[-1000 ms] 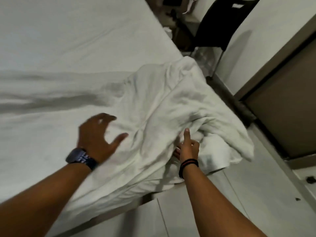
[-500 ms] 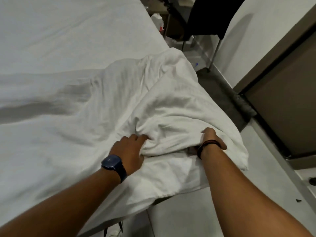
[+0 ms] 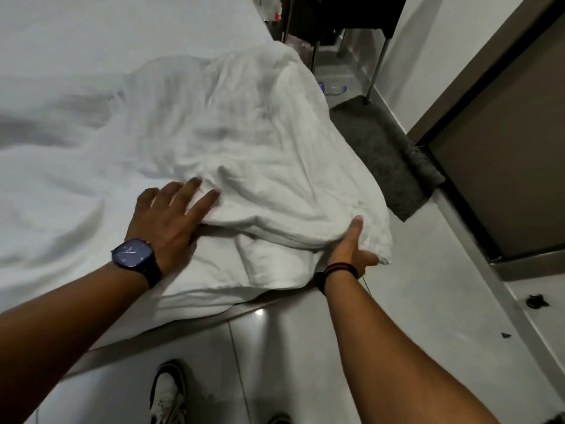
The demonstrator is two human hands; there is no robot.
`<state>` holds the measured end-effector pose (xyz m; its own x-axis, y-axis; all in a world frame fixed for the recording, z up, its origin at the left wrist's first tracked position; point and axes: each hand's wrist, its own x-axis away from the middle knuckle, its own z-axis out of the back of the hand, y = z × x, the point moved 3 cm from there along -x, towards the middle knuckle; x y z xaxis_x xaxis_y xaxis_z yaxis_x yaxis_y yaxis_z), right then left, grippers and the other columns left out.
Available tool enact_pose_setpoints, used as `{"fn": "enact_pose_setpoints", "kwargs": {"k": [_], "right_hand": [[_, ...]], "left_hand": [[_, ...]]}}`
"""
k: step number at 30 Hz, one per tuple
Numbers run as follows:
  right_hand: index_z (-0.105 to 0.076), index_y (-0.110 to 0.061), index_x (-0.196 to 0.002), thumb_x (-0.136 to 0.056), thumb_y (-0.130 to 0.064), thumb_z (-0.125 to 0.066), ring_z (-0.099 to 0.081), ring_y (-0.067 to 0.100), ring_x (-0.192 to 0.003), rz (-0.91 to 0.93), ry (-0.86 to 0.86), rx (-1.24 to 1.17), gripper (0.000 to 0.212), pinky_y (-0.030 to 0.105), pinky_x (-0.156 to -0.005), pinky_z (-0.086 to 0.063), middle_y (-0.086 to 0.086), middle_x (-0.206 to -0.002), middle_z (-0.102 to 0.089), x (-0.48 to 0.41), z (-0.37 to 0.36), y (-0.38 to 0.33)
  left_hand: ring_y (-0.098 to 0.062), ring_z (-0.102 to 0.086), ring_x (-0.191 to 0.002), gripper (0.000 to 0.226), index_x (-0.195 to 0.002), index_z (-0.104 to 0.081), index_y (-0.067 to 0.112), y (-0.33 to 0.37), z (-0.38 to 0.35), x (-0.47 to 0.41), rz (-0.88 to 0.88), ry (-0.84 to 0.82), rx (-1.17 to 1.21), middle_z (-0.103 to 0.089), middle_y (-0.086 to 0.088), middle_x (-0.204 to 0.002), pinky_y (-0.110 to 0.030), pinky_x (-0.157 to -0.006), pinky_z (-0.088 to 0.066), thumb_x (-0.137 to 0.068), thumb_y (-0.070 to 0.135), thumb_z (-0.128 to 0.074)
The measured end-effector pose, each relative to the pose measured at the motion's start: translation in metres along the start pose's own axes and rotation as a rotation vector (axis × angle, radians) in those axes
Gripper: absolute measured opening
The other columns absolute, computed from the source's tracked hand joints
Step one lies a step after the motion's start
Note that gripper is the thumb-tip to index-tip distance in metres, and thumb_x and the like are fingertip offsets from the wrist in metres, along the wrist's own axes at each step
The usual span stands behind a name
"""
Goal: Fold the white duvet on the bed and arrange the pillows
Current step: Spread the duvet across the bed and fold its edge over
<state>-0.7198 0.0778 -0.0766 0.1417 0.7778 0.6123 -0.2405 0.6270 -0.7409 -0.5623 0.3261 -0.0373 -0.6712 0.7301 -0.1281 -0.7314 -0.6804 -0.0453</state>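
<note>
The white duvet point(image 3: 250, 154) lies bunched in rumpled folds at the corner of the bed point(image 3: 91, 56), its lower layers draping over the bed's edge toward the floor. The left hand point(image 3: 171, 218) rests flat on the duvet's near-left part, fingers spread and not clenched, pressing the cloth down. A dark blue watch point(image 3: 133, 254) sits on that wrist. The right hand point(image 3: 351, 246) is at the duvet's overhanging corner, thumb up against the top fold and fingers tucked beneath it, grasping the edge. Black bands point(image 3: 339, 269) circle that wrist. Below the duvet, on the pale tiled floor point(image 3: 397, 301), a white shoe point(image 3: 168, 393) shows. Beyond the duvet's far right side lies a dark mat point(image 3: 382, 148).
</note>
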Motion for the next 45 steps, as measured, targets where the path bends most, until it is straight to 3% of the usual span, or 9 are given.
{"fn": "enact_pose_setpoints", "kwargs": {"k": [4,8,16,23,26,32,35,39,45], "right_hand": [[-0.031,-0.02,-0.138,-0.048,-0.068,-0.077,-0.052,0.036,-0.113,-0.334,-0.109,-0.139,0.112,0.052,-0.087,-0.047,0.011,-0.135,-0.045,-0.045,-0.01,0.014],[-0.059,-0.015,-0.125,-0.076,-0.046,-0.061,-0.062,0.03,-0.103,-0.236,-0.455,-0.009,0.058,0.04,-0.078,-0.053,0.013,-0.125,-0.062,-0.081,-0.021,0.02],[-0.03,-0.014,-0.142,-0.088,-0.003,-0.049,-0.055,0.016,-0.102,0.462,0.171,-0.207,0.058,0.016,-0.081,-0.041,0.01,-0.138,-0.047,-0.116,0.02,-0.094],[-0.031,-0.006,-0.146,-0.1,-0.02,-0.041,-0.038,0.034,-0.133,-0.094,-0.027,0.056,0.049,0.04,-0.101,-0.037,0.015,-0.15,-0.034,-0.156,0.007,-0.041],[-0.033,-0.018,-0.143,-0.083,-0.057,-0.052,-0.036,0.036,-0.129,0.428,0.214,0.465,0.074,0.05,-0.104,-0.03,0.017,-0.145,-0.034,-0.106,0.005,-0.04],[-0.039,-0.03,-0.142,-0.05,-0.095,-0.045,-0.032,0.028,-0.136,1.71,-0.616,1.077,0.114,0.049,-0.106,-0.024,0.008,-0.143,-0.041,-0.001,-0.049,-0.006],[-0.046,-0.025,-0.138,-0.055,-0.081,-0.059,-0.045,0.031,-0.121,1.946,-0.675,1.237,0.102,0.049,-0.098,-0.03,0.012,-0.13,-0.052,-0.002,-0.046,0.01],[-0.066,-0.007,-0.087,-0.071,-0.027,-0.068,-0.057,0.032,-0.064,2.154,-0.478,0.963,0.025,0.036,-0.054,-0.042,0.012,-0.073,-0.06,-0.009,-0.037,0.0],[-0.05,-0.012,-0.091,-0.081,-0.052,-0.048,-0.051,0.031,-0.053,2.057,-0.517,1.078,0.042,0.032,-0.047,-0.035,0.01,-0.068,-0.054,-0.01,-0.022,0.004]], "left_hand": [[-0.041,-0.058,-0.085,0.063,-0.118,-0.058,0.018,0.016,-0.003,-0.015,0.103,-0.113,-0.015,-0.061,-0.014,-0.11,-0.049,-0.077,-0.044,-0.058,0.02,-0.078],[-0.038,-0.056,-0.079,0.05,-0.109,-0.06,0.02,0.019,-0.006,-0.023,0.106,-0.151,-0.031,-0.059,-0.012,-0.1,-0.045,-0.072,-0.042,-0.061,0.022,-0.073],[-0.039,-0.056,-0.08,0.036,-0.084,-0.067,0.009,0.047,-0.001,-0.026,-0.126,-0.01,0.017,-0.064,-0.014,-0.094,-0.043,-0.067,-0.041,-0.051,0.015,-0.079],[-0.032,-0.053,-0.067,0.02,-0.073,-0.062,0.014,0.06,-0.02,-0.013,-0.333,-0.038,0.051,-0.064,-0.004,-0.081,-0.033,-0.06,-0.034,-0.058,0.02,-0.05],[-0.03,-0.051,-0.061,0.024,-0.071,-0.06,0.014,0.076,-0.019,-0.011,-0.423,-0.049,0.114,-0.063,-0.005,-0.077,-0.031,-0.057,-0.031,-0.059,0.02,-0.041],[-0.037,-0.046,-0.113,0.109,-0.131,-0.047,0.03,0.019,-0.019,0.001,0.103,-0.098,-0.019,-0.049,-0.012,-0.13,-0.048,-0.087,-0.033,-0.034,0.068,-0.08],[-0.042,-0.058,-0.092,0.099,-0.128,-0.052,0.021,0.001,-0.019,0.013,0.218,-0.286,-0.061,-0.059,-0.015,-0.118,-0.048,-0.073,-0.046,-0.044,0.066,-0.079],[-0.041,-0.06,-0.073,0.062,-0.113,-0.061,0.015,0.012,-0.012,0.011,0.11,-0.215,0.087,-0.066,-0.014,-0.097,-0.04,-0.057,-0.049,-0.059,0.038,-0.082],[-0.037,-0.045,-0.102,0.043,-0.113,-0.047,0.021,0.004,-0.011,0.043,-0.123,0.184,-0.03,-0.044,-0.013,-0.117,-0.045,-0.082,-0.034,-0.071,0.024,-0.053]]}}
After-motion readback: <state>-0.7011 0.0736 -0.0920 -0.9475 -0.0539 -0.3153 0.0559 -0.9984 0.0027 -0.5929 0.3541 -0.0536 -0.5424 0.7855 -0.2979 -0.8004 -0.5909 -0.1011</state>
